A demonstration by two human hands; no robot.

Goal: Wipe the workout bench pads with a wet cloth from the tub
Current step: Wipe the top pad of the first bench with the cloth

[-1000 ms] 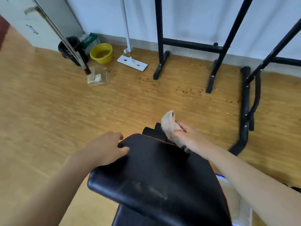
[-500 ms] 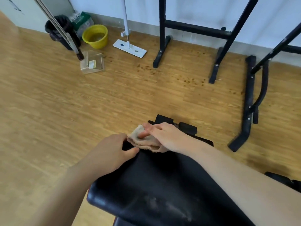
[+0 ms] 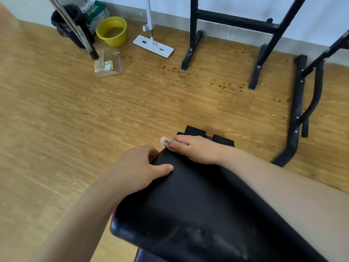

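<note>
Presently we log the following, each placed from the bench pad.

- Bench pad (image 3: 198, 195): black and padded, with whitish scuffs along its near edge.
- Left hand (image 3: 139, 169): on the pad's far left corner. The thumb lies on top and the fingers (image 3: 151, 151) curl over the edge, gripping it.
- Right hand (image 3: 196, 150): on the pad's far end. Its fingers and thumb are closed on the cloth, pressing it to the pad.
- Cloth (image 3: 165, 141): beige and bunched at the pad's far corner. We see only a tuft past the fingertips; the rest is hidden under the hand.
- Foam rollers (image 3: 222, 139): black, just beyond the pad's far end.
- Wooden floor (image 3: 75, 120): all around the pad, with brown specks scattered well beyond it.
- Steel frames (image 3: 192, 35): black, well beyond the pad and to its right, by the wall.
- Flat mop (image 3: 153, 46), yellow bucket (image 3: 111, 31), clear dustpan (image 3: 108, 62), black bin bag (image 3: 69, 21): grouped well beyond the pad, to the left.
</note>
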